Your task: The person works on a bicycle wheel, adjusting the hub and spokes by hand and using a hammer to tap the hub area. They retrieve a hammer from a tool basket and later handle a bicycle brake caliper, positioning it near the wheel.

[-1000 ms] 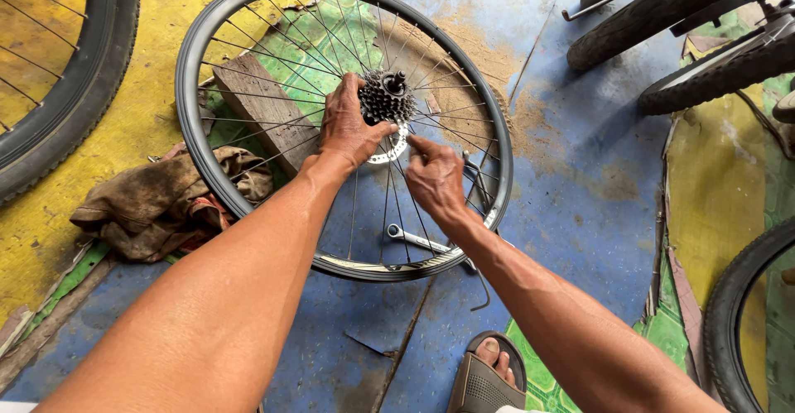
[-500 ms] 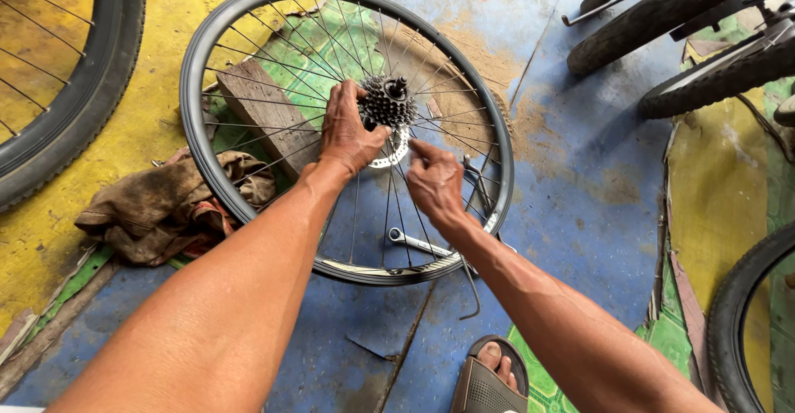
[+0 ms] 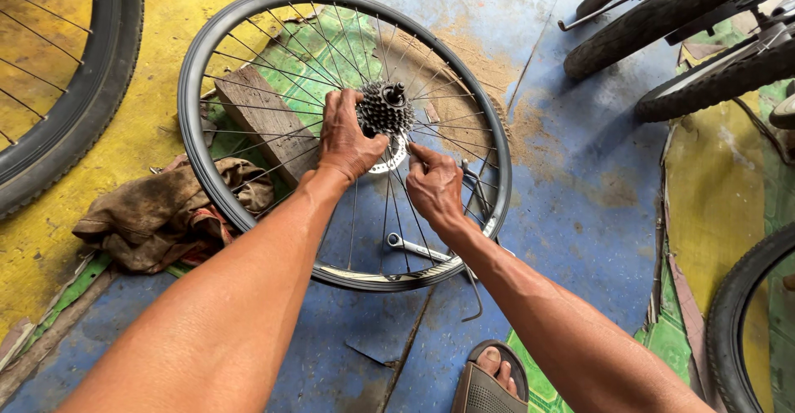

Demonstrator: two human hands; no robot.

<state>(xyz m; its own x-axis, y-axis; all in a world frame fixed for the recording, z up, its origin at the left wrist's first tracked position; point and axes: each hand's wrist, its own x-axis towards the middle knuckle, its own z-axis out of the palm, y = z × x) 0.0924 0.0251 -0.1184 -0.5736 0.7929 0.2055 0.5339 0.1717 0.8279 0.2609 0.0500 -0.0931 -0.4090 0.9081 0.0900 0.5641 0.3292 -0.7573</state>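
A spoked bicycle wheel [image 3: 207, 173] lies flat on the painted floor, its dark sprocket cluster [image 3: 385, 108] pointing up at the hub. My left hand [image 3: 346, 138] rests on the spokes with its fingers curled against the left side of the cluster. My right hand [image 3: 434, 188] sits just below and right of the hub, fingertips pinched on a spoke near the silver hub flange. A silver spanner [image 3: 414, 247] lies on the floor under the spokes, near the rim's lower edge.
A wooden block [image 3: 267, 122] and a dirty brown rag [image 3: 170, 210] lie at the wheel's left. A tyred wheel [image 3: 99, 74] is at far left, more bicycle tyres [image 3: 662, 16] at top right, another [image 3: 733, 314] at right. My sandalled foot [image 3: 490, 380] is below.
Both hands stay at the hub with only small shifts. The view has drifted slightly, so the wheel sits a little lower in frame.
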